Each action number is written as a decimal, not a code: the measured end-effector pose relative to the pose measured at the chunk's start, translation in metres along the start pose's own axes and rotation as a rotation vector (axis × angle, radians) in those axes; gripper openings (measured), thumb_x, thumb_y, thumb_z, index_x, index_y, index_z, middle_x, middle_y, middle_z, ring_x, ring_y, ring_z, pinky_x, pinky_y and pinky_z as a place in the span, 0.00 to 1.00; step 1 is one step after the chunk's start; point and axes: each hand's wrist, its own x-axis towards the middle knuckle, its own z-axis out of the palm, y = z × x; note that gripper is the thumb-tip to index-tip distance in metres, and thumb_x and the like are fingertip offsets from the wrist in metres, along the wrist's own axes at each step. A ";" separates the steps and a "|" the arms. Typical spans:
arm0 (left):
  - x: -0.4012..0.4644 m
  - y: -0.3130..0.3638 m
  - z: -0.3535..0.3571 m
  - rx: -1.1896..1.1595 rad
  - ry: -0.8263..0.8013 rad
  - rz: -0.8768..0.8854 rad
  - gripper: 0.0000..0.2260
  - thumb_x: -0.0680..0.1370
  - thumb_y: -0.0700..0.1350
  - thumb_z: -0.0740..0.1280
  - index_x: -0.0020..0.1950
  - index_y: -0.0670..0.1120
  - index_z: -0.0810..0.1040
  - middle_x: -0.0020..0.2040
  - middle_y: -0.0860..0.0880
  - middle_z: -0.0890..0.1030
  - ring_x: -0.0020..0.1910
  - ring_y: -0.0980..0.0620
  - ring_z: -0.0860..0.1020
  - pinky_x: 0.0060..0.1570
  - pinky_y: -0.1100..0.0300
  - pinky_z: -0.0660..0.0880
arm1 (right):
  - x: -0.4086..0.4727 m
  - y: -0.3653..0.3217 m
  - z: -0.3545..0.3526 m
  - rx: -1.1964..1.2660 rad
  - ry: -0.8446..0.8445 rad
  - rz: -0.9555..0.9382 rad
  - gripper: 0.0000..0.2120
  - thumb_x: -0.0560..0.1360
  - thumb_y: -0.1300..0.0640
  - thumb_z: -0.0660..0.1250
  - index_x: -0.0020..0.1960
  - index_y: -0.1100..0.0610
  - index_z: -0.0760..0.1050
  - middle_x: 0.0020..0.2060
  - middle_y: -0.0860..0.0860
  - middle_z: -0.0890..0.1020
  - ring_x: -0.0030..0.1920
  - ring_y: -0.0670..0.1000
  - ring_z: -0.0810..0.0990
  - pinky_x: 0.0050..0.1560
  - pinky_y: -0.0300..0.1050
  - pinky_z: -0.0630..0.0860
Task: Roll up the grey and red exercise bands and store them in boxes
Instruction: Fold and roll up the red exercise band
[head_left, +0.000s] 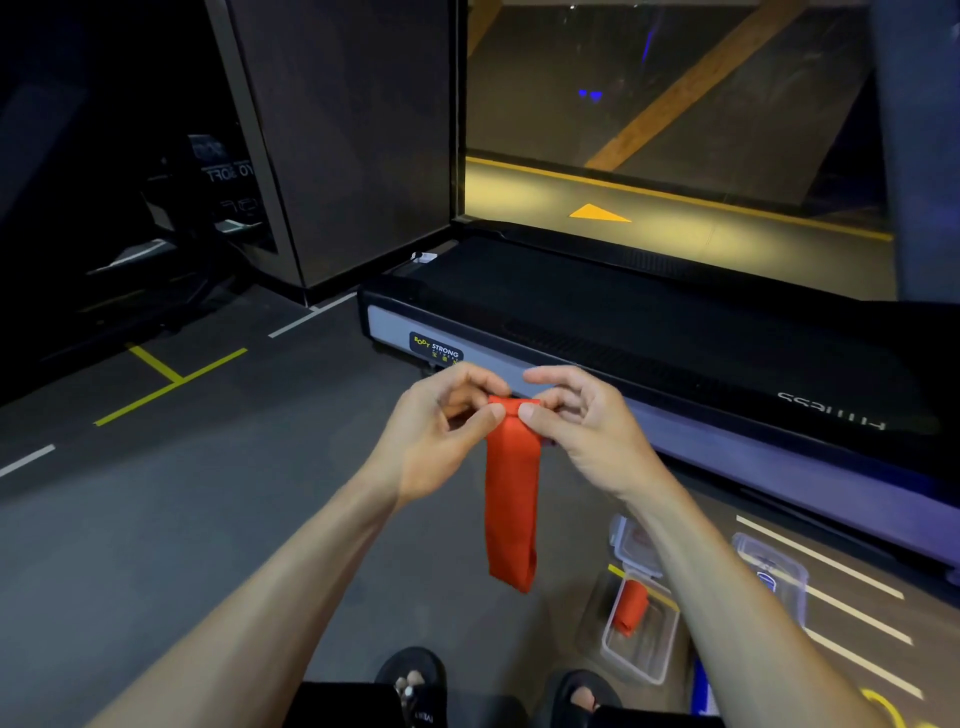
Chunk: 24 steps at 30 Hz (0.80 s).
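A red exercise band (511, 499) hangs in the air in front of me, its top end folded over into a small roll. My left hand (441, 431) pinches the left side of that roll with thumb and fingers. My right hand (576, 421) pinches the right side the same way. On the floor at lower right stands an open clear plastic box (644, 660) with a rolled red band (631, 605) inside it. A second clear box (779, 571) sits further right, partly hidden by my right forearm. No grey band is in view.
A black treadmill (649, 322) runs across the floor just beyond my hands. The dark gym floor (208, 493) has yellow and white lines. A dark pillar (353, 156) stands at the back left. My feet in black sandals (415, 680) are at the bottom edge.
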 end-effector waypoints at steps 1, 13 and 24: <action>0.000 0.000 0.000 0.017 -0.003 -0.015 0.10 0.79 0.41 0.71 0.59 0.49 0.81 0.39 0.50 0.81 0.41 0.53 0.79 0.50 0.55 0.75 | 0.000 0.000 -0.001 -0.014 -0.018 0.010 0.11 0.78 0.65 0.72 0.59 0.58 0.80 0.41 0.54 0.82 0.41 0.48 0.82 0.45 0.40 0.79; 0.000 0.002 0.002 0.076 0.013 -0.038 0.02 0.81 0.41 0.69 0.51 0.48 0.80 0.39 0.48 0.85 0.39 0.48 0.82 0.46 0.54 0.80 | -0.004 -0.002 0.005 -0.228 -0.013 -0.159 0.05 0.81 0.61 0.67 0.50 0.52 0.78 0.39 0.48 0.84 0.40 0.45 0.82 0.46 0.47 0.78; 0.000 0.005 0.000 -0.141 0.003 -0.035 0.05 0.77 0.32 0.71 0.49 0.40 0.84 0.42 0.36 0.83 0.41 0.49 0.80 0.45 0.58 0.77 | -0.005 -0.005 0.001 0.084 -0.055 -0.044 0.08 0.76 0.70 0.71 0.49 0.58 0.81 0.42 0.57 0.85 0.43 0.50 0.83 0.44 0.42 0.79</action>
